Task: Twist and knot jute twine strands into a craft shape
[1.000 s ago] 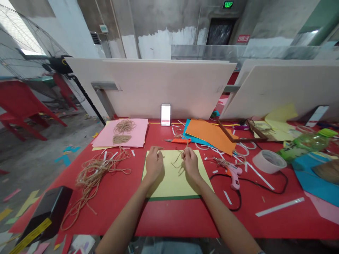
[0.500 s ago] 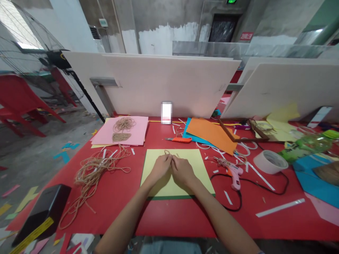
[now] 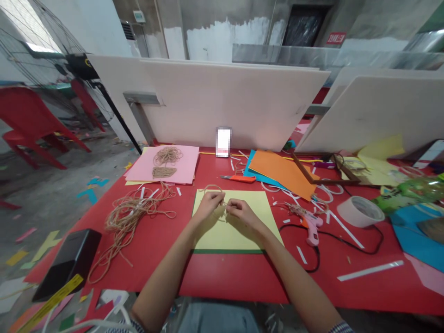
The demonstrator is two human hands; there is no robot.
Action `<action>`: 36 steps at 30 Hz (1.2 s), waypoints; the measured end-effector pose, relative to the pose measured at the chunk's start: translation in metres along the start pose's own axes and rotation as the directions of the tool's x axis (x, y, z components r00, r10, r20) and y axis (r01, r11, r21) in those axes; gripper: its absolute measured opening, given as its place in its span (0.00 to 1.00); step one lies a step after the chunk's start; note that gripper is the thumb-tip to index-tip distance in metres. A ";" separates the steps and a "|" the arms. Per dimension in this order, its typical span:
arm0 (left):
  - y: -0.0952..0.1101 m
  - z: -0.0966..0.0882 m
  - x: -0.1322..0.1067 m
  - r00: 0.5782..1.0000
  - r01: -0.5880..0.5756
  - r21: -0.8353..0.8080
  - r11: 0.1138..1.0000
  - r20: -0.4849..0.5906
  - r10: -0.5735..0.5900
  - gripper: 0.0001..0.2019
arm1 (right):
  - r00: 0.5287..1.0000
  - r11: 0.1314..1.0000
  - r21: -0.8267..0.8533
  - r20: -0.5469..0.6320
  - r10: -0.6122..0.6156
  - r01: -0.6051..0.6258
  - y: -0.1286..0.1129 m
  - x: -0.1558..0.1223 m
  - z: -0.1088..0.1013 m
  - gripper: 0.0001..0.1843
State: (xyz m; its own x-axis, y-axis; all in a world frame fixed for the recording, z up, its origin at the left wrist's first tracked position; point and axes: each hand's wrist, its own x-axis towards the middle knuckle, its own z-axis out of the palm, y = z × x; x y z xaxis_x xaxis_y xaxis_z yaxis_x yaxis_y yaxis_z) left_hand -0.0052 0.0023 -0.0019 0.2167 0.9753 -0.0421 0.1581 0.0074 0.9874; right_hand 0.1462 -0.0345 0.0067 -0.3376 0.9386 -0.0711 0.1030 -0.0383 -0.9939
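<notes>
A short piece of twine [image 3: 212,187] is held above a pale yellow sheet of paper [image 3: 243,238], which has a green edge along its front. My left hand [image 3: 210,206] pinches the twine, and a loop of it sticks out beyond the fingertips. Close beside it, my right hand [image 3: 243,212] has its thumb and forefinger closed on the twine's other part, between the two hands. The fingers partly cover the twine there. A loose bundle of twine [image 3: 130,215] lies to the left of the paper.
Pink paper [image 3: 185,166] with coiled twine lies at back left. A utility knife [image 3: 243,178], orange paper [image 3: 277,169], a pink glue gun [image 3: 313,226] and a roll of tape [image 3: 360,211] lie behind and to the right. A black box [image 3: 71,261] sits at front left.
My hands have moved slightly apart, and more of the twine shows between and beyond the fingers. The camera view has shifted a little.
</notes>
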 end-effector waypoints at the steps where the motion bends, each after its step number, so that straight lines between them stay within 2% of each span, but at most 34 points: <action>1: -0.001 0.001 0.000 1.000 0.021 -0.093 0.995 0.004 -0.020 0.21 | 1.000 0.999 0.036 -0.001 -0.001 0.001 0.000 0.000 0.000 0.12; 5: 0.000 0.001 -0.002 0.992 0.122 -0.352 0.928 0.084 -0.098 0.21 | 0.999 0.999 0.051 -0.032 -0.018 0.019 -0.001 0.002 -0.004 0.14; 8: 0.005 -0.002 -0.004 0.977 0.178 -0.413 0.893 0.186 -0.108 0.19 | 0.999 1.000 0.016 -0.049 -0.024 0.025 0.000 0.004 -0.010 0.14; 11: 0.009 -0.004 -0.005 0.976 0.124 -0.345 0.930 0.213 -0.051 0.18 | 0.998 0.999 -0.029 -0.062 -0.032 0.030 0.001 0.005 -0.013 0.15; 13: 0.010 -0.004 -0.005 0.984 0.045 -0.211 0.976 0.177 -0.007 0.17 | 0.996 0.994 -0.103 -0.069 -0.047 0.040 0.000 0.004 -0.015 0.14; 15: 0.009 -0.003 -0.004 0.992 -0.041 -0.016 0.999 0.122 0.043 0.16 | 0.994 0.966 -0.256 -0.090 -0.058 0.033 -0.001 0.003 -0.015 0.12; 17: 0.008 -0.002 -0.004 0.994 -0.106 0.181 0.978 0.054 0.098 0.15 | 0.984 0.868 -0.497 -0.154 -0.086 -0.003 -0.003 0.001 -0.017 0.12; 19: 0.006 0.000 -0.004 0.991 -0.126 0.340 0.932 -0.008 0.137 0.14 | 0.959 0.677 -0.734 -0.227 -0.170 -0.054 -0.006 -0.001 -0.019 0.12; 21: 0.004 0.003 -0.004 0.987 -0.116 0.440 0.891 -0.051 0.154 0.14 | 0.927 0.498 -0.864 -0.248 -0.280 -0.080 -0.009 -0.004 -0.019 0.13; 23: 0.003 0.006 -0.005 0.984 -0.098 0.462 0.882 -0.085 0.154 0.14 | 0.905 0.429 -0.901 -0.234 -0.354 -0.065 -0.011 -0.006 -0.015 0.14; 26: 0.001 0.012 -0.004 0.981 -0.070 0.321 0.945 -0.151 0.124 0.15 | 0.916 0.446 -0.895 -0.167 -0.366 0.015 -0.013 -0.010 -0.002 0.16; 29: -0.002 0.016 -0.003 0.981 -0.054 0.034 0.998 -0.186 0.059 0.18 | 0.943 0.436 -0.891 -0.031 -0.331 0.124 -0.010 -0.012 0.013 0.16; 33: -0.005 0.020 -0.005 0.984 0.083 -0.309 0.947 -0.126 -0.127 0.21 | 0.962 0.405 -0.901 0.046 -0.268 0.156 -0.003 -0.011 0.021 0.17; 36: -0.007 0.020 -0.007 0.974 0.190 -0.408 0.893 -0.035 -0.223 0.21 | 0.975 0.372 -0.917 0.066 -0.211 0.142 -0.001 -0.011 0.020 0.18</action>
State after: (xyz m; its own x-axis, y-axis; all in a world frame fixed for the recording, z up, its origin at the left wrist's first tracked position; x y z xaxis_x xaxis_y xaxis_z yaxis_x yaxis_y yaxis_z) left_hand 0.0119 -0.0091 -0.0114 0.1424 0.9561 -0.2563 -0.2101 0.2822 0.9361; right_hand 0.1306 -0.0513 0.0066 -0.4126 0.9009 0.1348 0.8486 0.4339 -0.3028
